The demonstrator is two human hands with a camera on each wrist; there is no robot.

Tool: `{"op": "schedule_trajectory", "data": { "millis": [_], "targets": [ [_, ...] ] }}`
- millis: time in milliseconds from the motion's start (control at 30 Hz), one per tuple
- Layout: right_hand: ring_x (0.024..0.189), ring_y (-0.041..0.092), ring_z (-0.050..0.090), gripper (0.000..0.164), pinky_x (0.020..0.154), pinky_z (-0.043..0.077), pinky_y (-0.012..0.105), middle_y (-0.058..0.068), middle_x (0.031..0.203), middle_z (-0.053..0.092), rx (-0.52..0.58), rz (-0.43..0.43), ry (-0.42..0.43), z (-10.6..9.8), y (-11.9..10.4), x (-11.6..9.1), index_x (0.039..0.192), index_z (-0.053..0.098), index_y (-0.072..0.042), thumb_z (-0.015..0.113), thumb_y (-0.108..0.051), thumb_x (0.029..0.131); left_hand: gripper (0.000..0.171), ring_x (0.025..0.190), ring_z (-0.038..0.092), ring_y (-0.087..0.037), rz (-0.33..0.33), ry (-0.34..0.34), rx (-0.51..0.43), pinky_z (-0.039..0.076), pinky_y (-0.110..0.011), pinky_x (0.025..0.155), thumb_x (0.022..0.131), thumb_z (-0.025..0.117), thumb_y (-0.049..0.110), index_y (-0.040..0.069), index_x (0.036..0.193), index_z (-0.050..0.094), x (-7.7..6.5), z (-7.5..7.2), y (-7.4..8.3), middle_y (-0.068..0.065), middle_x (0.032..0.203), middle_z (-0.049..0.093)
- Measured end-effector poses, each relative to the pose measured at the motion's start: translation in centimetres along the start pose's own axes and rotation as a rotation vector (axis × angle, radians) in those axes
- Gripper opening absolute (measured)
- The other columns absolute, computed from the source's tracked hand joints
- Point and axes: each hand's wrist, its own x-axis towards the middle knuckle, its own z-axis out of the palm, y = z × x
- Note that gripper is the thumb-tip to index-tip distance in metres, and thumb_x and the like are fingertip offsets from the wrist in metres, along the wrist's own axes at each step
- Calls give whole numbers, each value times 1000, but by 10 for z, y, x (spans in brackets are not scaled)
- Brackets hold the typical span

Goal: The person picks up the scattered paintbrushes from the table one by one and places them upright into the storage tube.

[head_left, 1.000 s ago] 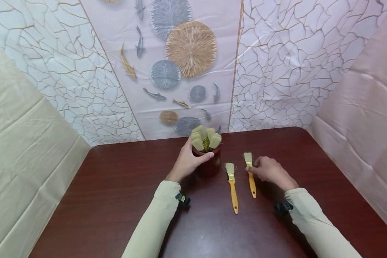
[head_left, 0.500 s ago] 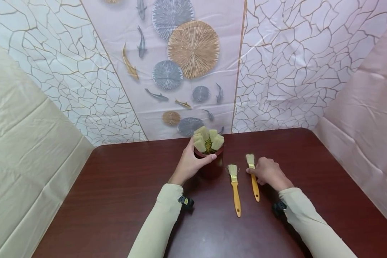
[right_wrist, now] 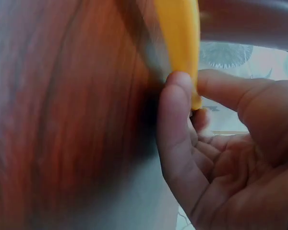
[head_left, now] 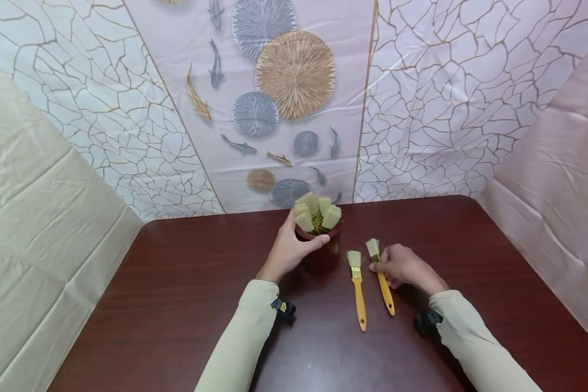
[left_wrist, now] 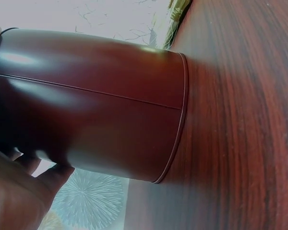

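Observation:
A dark reddish-brown cup (head_left: 327, 255) stands upright near the table's back edge, and its smooth seamed side (left_wrist: 96, 105) fills much of the left wrist view. Several paintbrushes (head_left: 318, 213) poke out of it, bristles up. My left hand (head_left: 288, 249) grips the cup near its rim, thumb on the near side. Right of the cup, my right hand (head_left: 408, 268) pinches a paintbrush (head_left: 385, 293) just below its metal ferrule. Its yellow handle (right_wrist: 180, 33) shows between thumb and fingers in the right wrist view. Another yellow-handled paintbrush (head_left: 360, 305) lies between cup and right hand.
The glossy dark wood table (head_left: 186, 316) spreads out below both arms. Behind it hangs a patterned cloth (head_left: 294, 76), with plain pale cloth (head_left: 49, 218) at the left and more at the right.
The paintbrush in my right hand has shifted slightly and tilted, its bristles swinging left toward the cup. My left hand keeps its hold on the cup. The head view has shifted a little.

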Motion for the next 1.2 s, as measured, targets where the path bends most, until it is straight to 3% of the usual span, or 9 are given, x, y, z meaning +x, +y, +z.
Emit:
{"op": "schedule_trajectory", "data": {
  "millis": [167, 367, 600, 767, 900, 1033, 1200],
  "targets": [
    [60, 21, 63, 29, 59, 58, 36, 7, 74, 58, 38, -78, 54, -2, -3, -3, 99, 55, 0, 73, -23, 101, 105, 143, 48, -17, -8, 8, 12, 44, -50, 115, 82, 86, 58, 28, 166, 30, 1, -1, 0, -1, 158, 48],
    [63, 20, 62, 43, 59, 51, 35, 9, 85, 67, 25, -186, 199, -12, -16, -15, 129, 56, 6, 72, -24, 102, 112, 149, 42, -19, -49, 7, 22, 41, -52, 117, 82, 85, 59, 25, 169, 23, -4, -1, -2, -3, 165, 41],
    [64, 17, 64, 31, 57, 48, 31, 8, 85, 74, -16, -378, 427, -36, -56, -44, 122, 59, -1, 71, -23, 104, 109, 147, 45, -16, -27, 5, 19, 42, -49, 116, 83, 85, 58, 27, 168, 24, -4, 0, -3, 0, 163, 43],
    [67, 15, 71, 25, 61, 55, 30, 10, 91, 74, 9, -474, 477, -49, -95, -65, 115, 58, -6, 66, -28, 107, 111, 150, 40, -16, -25, 9, 22, 40, -49, 118, 82, 85, 57, 28, 169, 23, -2, 1, -2, 1, 165, 41],
    [74, 21, 74, 21, 63, 57, 27, 13, 100, 72, 53, -557, 500, -53, -128, -76, 112, 58, -5, 66, -24, 107, 103, 146, 44, -14, 12, 5, 1, 40, -48, 118, 82, 86, 54, 31, 165, 30, 0, 2, -2, 4, 159, 47],
    [79, 26, 74, 21, 62, 55, 24, 14, 104, 71, 72, -676, 550, -54, -159, -77, 119, 58, -2, 68, -14, 104, 94, 139, 51, -12, 49, 2, -27, 42, -46, 116, 82, 88, 50, 36, 160, 36, 2, 2, -3, 8, 151, 53],
    [77, 29, 76, 37, 61, 60, 35, 17, 107, 70, 2, -758, 619, -48, -186, -60, 130, 51, 3, 69, -5, 99, 91, 135, 54, -12, 61, -6, -48, 45, -47, 113, 83, 87, 50, 37, 158, 37, 2, 1, -4, 9, 148, 55]
  ]
}}
